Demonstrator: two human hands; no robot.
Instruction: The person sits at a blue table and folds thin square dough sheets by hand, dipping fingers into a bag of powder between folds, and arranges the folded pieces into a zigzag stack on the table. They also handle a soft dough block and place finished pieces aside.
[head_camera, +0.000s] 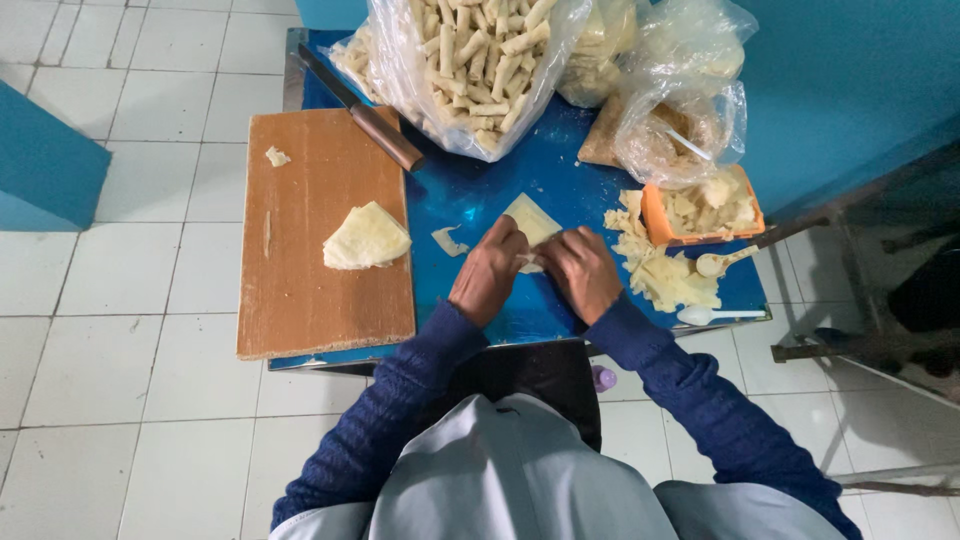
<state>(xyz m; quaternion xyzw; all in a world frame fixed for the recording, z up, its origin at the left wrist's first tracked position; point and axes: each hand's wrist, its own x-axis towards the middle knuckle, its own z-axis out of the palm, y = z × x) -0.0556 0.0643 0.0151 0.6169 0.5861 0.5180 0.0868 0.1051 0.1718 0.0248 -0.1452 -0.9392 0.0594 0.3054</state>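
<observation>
A pale thin wrapper sheet (532, 218) lies on the blue table (470, 195). My left hand (489, 272) and my right hand (582, 272) both press on its near edge, fingers curled over it, folding or rolling it. What is inside the fold is hidden. A stack of the same wrappers (366, 238) rests on the wooden cutting board (300, 290) to the left. A small torn piece of wrapper (449, 241) lies just left of my left hand.
A knife (362, 110) lies across the board's far corner. A clear bag of finished rolls (478, 60) stands at the back, with more bags (680, 110) to its right. An orange tub (700, 212), wrapper scraps (668, 278) and two white spoons (722, 262) sit right.
</observation>
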